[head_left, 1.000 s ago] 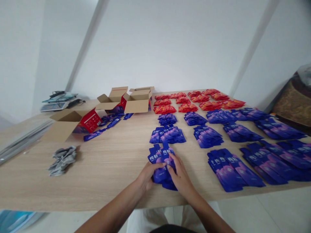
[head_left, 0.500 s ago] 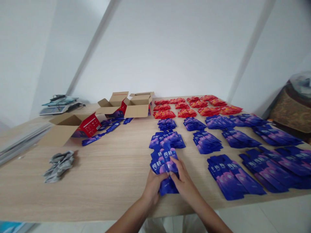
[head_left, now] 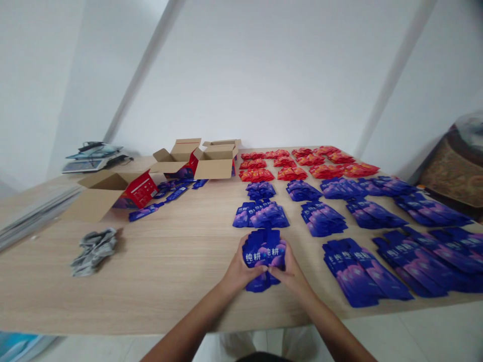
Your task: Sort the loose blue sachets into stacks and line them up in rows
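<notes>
Between my two hands is a bunch of blue-purple pouches [head_left: 264, 255] with white lettering, near the table's front edge. My left hand [head_left: 241, 269] grips its left side, thumb across the front. My right hand [head_left: 290, 266] grips the right side, its thumb almost meeting the left one. Just beyond lies a fanned group of blue pouches [head_left: 260, 215] on the table. To the right of my right hand is a larger fanned stack of blue pouches [head_left: 364, 274]. How many pouches I hold cannot be made out.
Red pouches [head_left: 292, 173] lie in rows at the back. Open cartons [head_left: 215, 166] and a nearer carton [head_left: 138, 191] stand on the left, beside loose blue pouches [head_left: 177, 192]. A grey cloth [head_left: 94, 251] lies front left. A cushioned chair [head_left: 453, 161] is far right.
The held pouches, spread and uneven before, are now gathered into a more even bunch. My hands have shifted to grip its two sides, and the bunch sits slightly lower.
</notes>
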The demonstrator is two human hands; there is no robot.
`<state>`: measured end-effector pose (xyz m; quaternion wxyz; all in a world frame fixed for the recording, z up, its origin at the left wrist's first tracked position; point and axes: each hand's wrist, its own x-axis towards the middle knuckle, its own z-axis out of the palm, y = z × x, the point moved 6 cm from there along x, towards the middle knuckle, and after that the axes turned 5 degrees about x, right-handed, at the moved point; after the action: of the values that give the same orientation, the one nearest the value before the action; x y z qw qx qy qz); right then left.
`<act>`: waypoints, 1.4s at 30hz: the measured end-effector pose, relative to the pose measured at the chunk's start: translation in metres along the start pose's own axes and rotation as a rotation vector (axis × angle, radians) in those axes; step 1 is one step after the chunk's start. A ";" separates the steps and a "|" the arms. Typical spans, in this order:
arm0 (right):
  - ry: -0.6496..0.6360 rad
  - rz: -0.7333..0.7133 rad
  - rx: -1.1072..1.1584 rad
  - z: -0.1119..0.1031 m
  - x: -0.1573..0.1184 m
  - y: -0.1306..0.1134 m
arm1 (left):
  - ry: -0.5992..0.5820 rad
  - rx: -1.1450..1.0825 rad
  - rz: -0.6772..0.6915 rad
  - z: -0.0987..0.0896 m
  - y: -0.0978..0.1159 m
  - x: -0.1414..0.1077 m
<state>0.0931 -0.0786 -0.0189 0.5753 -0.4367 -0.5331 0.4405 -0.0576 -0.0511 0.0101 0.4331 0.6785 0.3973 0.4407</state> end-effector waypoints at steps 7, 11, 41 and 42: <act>-0.015 -0.008 -0.012 0.006 -0.009 0.005 | 0.096 0.040 -0.021 0.006 -0.001 -0.002; -0.062 -0.038 -0.082 0.003 -0.015 -0.005 | -0.011 0.042 0.076 0.009 0.002 0.000; 0.103 0.082 -0.518 -0.009 0.008 -0.030 | 0.024 -0.350 -0.496 0.054 0.001 0.006; 0.111 0.127 -0.512 -0.014 0.008 -0.026 | 0.015 -0.368 -0.478 0.057 0.001 0.004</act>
<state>0.1084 -0.0771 0.0080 0.4457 -0.6241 -0.5664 0.3018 -0.0019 -0.0611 -0.0009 0.6373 0.4726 0.4625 0.3957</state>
